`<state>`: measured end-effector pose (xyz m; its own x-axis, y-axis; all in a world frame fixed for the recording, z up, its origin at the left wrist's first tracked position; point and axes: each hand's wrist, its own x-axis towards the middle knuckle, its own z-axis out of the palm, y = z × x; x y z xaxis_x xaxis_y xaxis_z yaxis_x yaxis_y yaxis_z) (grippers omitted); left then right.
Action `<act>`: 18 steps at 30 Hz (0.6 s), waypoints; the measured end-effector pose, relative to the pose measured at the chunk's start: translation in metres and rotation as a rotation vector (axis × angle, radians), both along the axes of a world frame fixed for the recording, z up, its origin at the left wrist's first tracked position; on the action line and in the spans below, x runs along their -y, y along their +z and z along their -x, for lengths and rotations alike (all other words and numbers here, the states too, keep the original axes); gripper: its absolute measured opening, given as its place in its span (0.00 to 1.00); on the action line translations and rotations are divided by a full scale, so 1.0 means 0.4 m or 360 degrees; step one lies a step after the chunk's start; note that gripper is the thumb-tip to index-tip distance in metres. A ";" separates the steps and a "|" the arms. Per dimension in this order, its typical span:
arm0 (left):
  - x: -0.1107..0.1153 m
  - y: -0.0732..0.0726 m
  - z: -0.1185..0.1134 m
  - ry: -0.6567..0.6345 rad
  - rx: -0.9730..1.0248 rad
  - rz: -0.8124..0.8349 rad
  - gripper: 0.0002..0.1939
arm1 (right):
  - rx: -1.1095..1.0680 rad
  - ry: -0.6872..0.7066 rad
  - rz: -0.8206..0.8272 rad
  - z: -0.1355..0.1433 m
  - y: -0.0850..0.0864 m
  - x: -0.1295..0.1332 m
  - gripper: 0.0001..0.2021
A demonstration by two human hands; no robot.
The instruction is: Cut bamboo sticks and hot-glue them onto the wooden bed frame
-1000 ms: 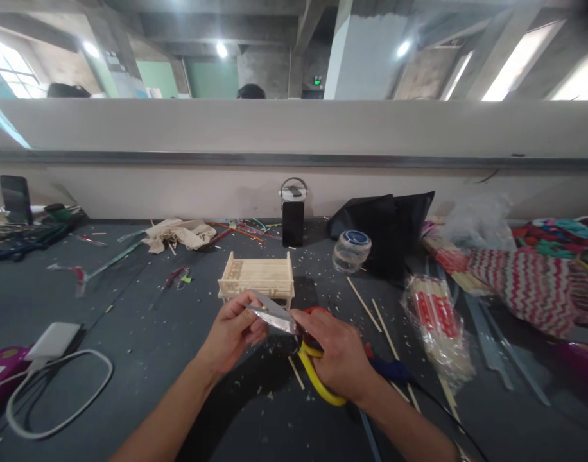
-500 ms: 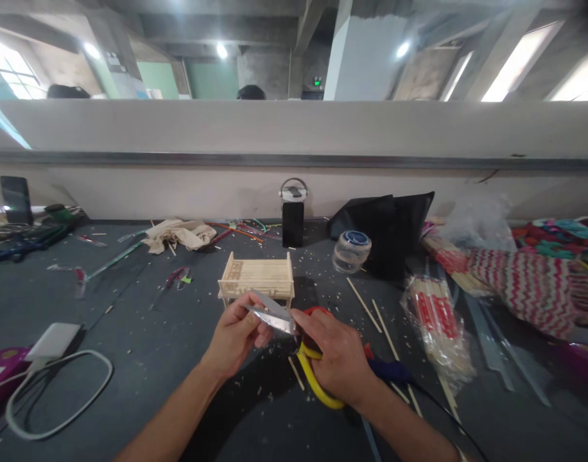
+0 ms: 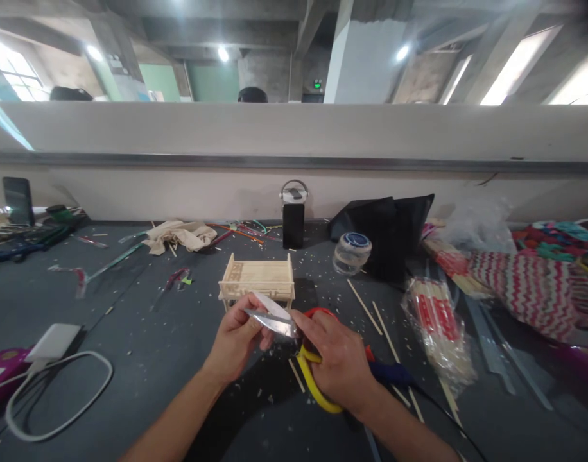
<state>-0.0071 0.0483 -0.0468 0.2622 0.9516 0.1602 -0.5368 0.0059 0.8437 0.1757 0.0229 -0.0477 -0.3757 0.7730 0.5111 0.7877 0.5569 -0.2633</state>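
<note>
Whatever is pinched in the fingertips of the left hand (image 3: 240,330) cannot be made out. The red handle of the scissors (image 3: 275,323) is partly covered by the right hand (image 3: 339,359). Both forearms are cut off by the bottom edge. The purple object (image 3: 5,372) is cropped at the left, and the lettering on the wooden model (image 3: 258,274) is too small to be read.

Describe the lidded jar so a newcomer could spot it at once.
On the dark table, find the big black bag right of center. Before its left part is a squat, see-through jar; its round blue lid sets it apart from the black phone to the left.
</note>
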 end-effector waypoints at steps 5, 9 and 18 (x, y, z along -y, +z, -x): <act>0.003 0.002 -0.003 0.0028 -0.0001 0.0021 0.12 | -0.0034 0.0023 -0.0005 0.001 -0.006 0.001 0.28; 0.002 0.002 -0.001 0.0026 -0.0008 0.0035 0.12 | -0.0026 0.0041 -0.0057 -0.004 -0.013 -0.002 0.27; 0.003 0.003 -0.002 -0.0008 -0.0041 0.0008 0.10 | -0.0176 0.0102 0.0110 -0.004 -0.013 -0.004 0.23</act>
